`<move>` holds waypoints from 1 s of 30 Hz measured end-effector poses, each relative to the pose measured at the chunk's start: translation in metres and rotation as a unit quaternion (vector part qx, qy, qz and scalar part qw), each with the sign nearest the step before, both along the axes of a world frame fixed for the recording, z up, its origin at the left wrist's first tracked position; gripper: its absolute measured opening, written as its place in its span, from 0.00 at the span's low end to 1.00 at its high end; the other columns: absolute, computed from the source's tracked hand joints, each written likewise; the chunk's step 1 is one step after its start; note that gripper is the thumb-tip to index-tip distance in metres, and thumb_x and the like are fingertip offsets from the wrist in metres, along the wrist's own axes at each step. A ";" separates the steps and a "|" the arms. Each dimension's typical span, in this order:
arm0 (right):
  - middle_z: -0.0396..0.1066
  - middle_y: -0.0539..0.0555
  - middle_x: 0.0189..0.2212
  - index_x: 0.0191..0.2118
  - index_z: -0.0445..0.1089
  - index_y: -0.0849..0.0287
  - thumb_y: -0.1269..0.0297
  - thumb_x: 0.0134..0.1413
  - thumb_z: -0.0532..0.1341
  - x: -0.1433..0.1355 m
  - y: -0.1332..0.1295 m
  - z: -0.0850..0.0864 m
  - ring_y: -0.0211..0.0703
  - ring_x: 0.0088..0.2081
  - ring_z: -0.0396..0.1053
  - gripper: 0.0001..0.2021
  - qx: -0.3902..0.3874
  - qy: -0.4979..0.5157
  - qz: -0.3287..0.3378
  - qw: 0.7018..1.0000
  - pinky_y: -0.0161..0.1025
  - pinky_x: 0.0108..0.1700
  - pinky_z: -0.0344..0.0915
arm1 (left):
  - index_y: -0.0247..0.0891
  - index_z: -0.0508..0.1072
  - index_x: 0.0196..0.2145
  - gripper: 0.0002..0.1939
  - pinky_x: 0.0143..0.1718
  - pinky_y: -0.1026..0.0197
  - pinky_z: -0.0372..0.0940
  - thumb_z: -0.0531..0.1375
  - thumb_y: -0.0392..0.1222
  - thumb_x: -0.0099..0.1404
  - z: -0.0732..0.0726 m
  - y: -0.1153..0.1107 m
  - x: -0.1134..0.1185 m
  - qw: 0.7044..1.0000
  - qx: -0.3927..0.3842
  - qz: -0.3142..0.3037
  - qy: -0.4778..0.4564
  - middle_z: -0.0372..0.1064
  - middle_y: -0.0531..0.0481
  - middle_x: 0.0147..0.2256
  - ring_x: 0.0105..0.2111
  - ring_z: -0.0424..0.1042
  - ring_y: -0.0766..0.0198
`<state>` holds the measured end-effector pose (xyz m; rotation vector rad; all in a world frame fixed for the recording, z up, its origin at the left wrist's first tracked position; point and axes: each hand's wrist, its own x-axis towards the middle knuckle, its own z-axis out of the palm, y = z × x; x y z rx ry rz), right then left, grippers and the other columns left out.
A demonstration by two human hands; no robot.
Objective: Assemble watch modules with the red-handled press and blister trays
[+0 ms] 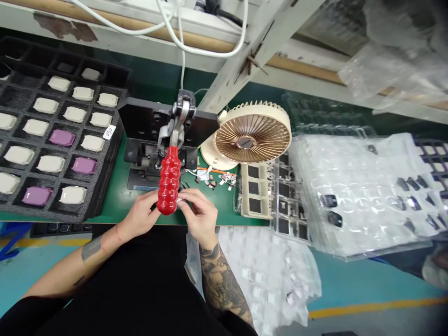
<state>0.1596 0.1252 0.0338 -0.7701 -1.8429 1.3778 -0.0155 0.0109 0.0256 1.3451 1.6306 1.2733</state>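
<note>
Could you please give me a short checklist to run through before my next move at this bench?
1. Right hand has its part: ok; a small pale piece shows at its fingertips.
2. Left hand has a secure grip: cannot tell; its fingertips are hidden behind the red handle.
3. Hands clear of the handle: cannot tell; they overlap it in this view, so contact is unclear.
4. Loose small parts tidied: not ok; they lie scattered near the fan.
5. Purple cases in their own compartments of the foam tray: ok; one per compartment.
</note>
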 end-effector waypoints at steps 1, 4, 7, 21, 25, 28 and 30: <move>0.82 0.54 0.42 0.48 0.85 0.48 0.63 0.70 0.69 -0.001 -0.001 0.000 0.47 0.44 0.80 0.07 0.007 0.000 -0.017 1.000 0.47 0.49 0.80 | 0.43 0.81 0.53 0.10 0.54 0.55 0.73 0.60 0.41 0.81 0.000 0.000 0.000 1.000 -0.004 -0.005 0.000 0.83 0.45 0.46 0.46 0.81 0.56; 0.81 0.54 0.39 0.47 0.86 0.48 0.63 0.70 0.69 -0.005 -0.004 -0.001 0.48 0.41 0.79 0.07 0.015 0.004 -0.049 0.999 0.48 0.46 0.79 | 0.43 0.81 0.53 0.11 0.53 0.54 0.73 0.60 0.43 0.81 -0.003 -0.001 0.000 1.000 -0.012 -0.013 -0.003 0.82 0.44 0.48 0.47 0.81 0.55; 0.78 0.53 0.39 0.47 0.86 0.47 0.62 0.70 0.69 -0.006 -0.004 0.000 0.46 0.40 0.77 0.07 0.037 -0.016 -0.026 0.999 0.46 0.43 0.78 | 0.42 0.81 0.54 0.11 0.51 0.54 0.74 0.60 0.44 0.81 -0.006 -0.002 0.000 1.000 -0.014 -0.004 0.004 0.82 0.44 0.48 0.47 0.81 0.54; 0.81 0.63 0.52 0.65 0.74 0.53 0.66 0.71 0.68 0.004 -0.011 -0.003 0.59 0.51 0.78 0.21 0.375 -0.171 0.088 0.907 0.55 0.49 0.77 | 0.39 0.80 0.46 0.13 0.41 0.59 0.70 0.59 0.49 0.81 -0.005 -0.002 -0.003 0.999 -0.041 -0.003 -0.023 0.78 0.49 0.36 0.35 0.75 0.60; 0.82 0.63 0.51 0.65 0.73 0.53 0.65 0.73 0.65 -0.001 -0.015 -0.011 0.58 0.48 0.79 0.19 0.395 -0.164 0.085 0.900 0.54 0.46 0.77 | 0.40 0.81 0.44 0.12 0.41 0.59 0.69 0.62 0.49 0.79 -0.004 -0.002 -0.007 0.999 -0.032 -0.005 0.004 0.79 0.49 0.36 0.35 0.75 0.60; 0.81 0.64 0.52 0.68 0.71 0.56 0.65 0.74 0.64 -0.002 -0.019 -0.006 0.57 0.50 0.80 0.21 0.379 -0.171 0.065 0.907 0.55 0.50 0.79 | 0.40 0.81 0.44 0.11 0.42 0.59 0.70 0.63 0.48 0.78 -0.006 -0.005 -0.008 0.999 -0.042 -0.001 0.021 0.81 0.49 0.37 0.35 0.77 0.60; 0.80 0.64 0.57 0.69 0.69 0.56 0.64 0.73 0.64 0.004 -0.028 -0.004 0.57 0.56 0.79 0.23 0.355 -0.164 0.037 0.920 0.55 0.56 0.79 | 0.40 0.81 0.47 0.09 0.44 0.59 0.73 0.64 0.47 0.77 -0.008 -0.008 -0.006 0.999 -0.036 0.008 0.017 0.82 0.48 0.40 0.38 0.80 0.60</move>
